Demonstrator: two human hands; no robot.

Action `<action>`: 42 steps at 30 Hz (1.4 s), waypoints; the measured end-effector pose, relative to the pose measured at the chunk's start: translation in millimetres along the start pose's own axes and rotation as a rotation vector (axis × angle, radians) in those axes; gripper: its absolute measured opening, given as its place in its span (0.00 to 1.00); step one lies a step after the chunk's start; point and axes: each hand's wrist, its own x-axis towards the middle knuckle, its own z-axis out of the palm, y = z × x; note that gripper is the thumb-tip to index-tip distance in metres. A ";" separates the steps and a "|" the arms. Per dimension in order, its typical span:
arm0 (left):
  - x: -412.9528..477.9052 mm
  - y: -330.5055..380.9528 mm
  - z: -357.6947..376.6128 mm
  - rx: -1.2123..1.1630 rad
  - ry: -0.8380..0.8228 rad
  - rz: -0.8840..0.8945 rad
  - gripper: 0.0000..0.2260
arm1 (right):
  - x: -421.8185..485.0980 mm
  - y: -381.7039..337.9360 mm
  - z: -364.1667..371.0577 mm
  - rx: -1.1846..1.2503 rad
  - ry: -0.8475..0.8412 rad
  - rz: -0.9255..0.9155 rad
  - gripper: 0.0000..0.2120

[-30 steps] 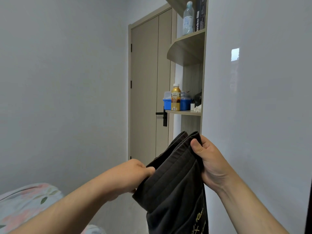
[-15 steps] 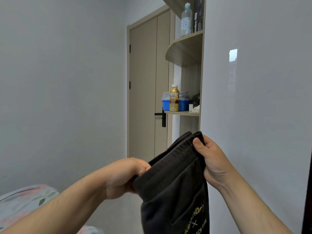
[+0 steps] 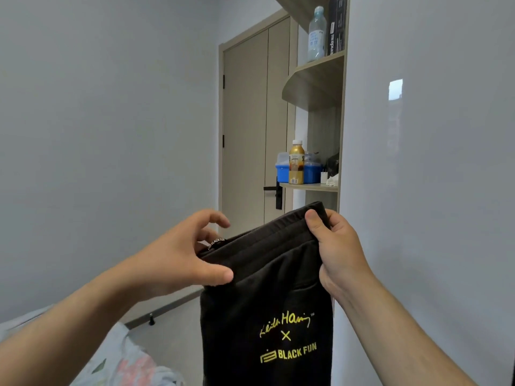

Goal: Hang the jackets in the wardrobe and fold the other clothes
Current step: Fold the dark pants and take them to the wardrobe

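The black trousers hung in the air in front of the person, waistband up, with yellow lettering on the front and the legs running out of the bottom of the view. The right hand gripped the right end of the waistband, its thumb over the front and its fingers curled behind. The left hand held the left end with its thumb laid across the front. Its fingers behind were spread and only loosely curled, the forefinger lifted clear of the cloth.

Behind the trousers stood a beige door with a black handle; the cloth hid the door's lower right part. Right of the door, a lower shelf carried a yellow bottle and a blue box. An upper shelf carried a clear bottle beside a dark box. A glossy white panel rose just beside the right hand. A flowered bed cover lay at the lower left, under the left forearm.
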 end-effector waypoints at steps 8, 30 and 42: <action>-30.6 5.8 -15.0 -0.289 0.381 -0.067 0.19 | -16.5 -25.7 47.6 0.107 -0.108 0.045 0.08; -132.4 -216.1 -34.5 -0.644 0.636 -0.597 0.09 | -40.0 231.5 106.8 -0.401 -0.367 0.503 0.11; -193.0 -390.1 25.9 -0.387 0.567 -1.025 0.26 | -84.3 442.5 110.6 -0.296 -0.357 0.958 0.07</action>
